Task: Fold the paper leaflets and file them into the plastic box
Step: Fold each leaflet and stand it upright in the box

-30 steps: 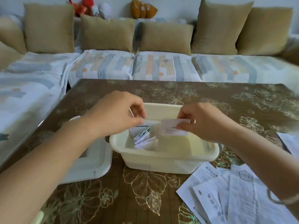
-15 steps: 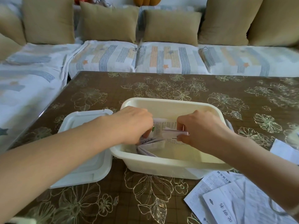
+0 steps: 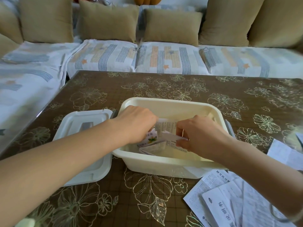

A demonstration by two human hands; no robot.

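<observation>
1. Pinching a folded leaflet between the thumb and the curled fingers, the right hand is low inside the plastic box, around its middle part
2. The left hand reaches into the left part of the same box, with the fingers bent downward onto the filed leaflets. Its fingertips are hidden behind the back of the hand, so I cannot tell if it grasps them or only presses on them
3. The folded leaflet is white with small print and is held tilted, and its left end comes up to the filed leaflets
4. The filed leaflets lean together in the left part of the box, and one of them shows a yellow flower picture. A printed sheet stands behind them, between the two hands
5. The box is cream coloured, rectangular and open, and it stands on the bench
6. A white lid lies flat on the bench, just beside the left side of the box and partly under the left forearm
7. Several unfolded leaflets lie one over another on the bench, near the front right corner of the box
8. The bench has a brown cover with golden flowers. Behind it is a sofa with a striped cover and tan cushions
</observation>
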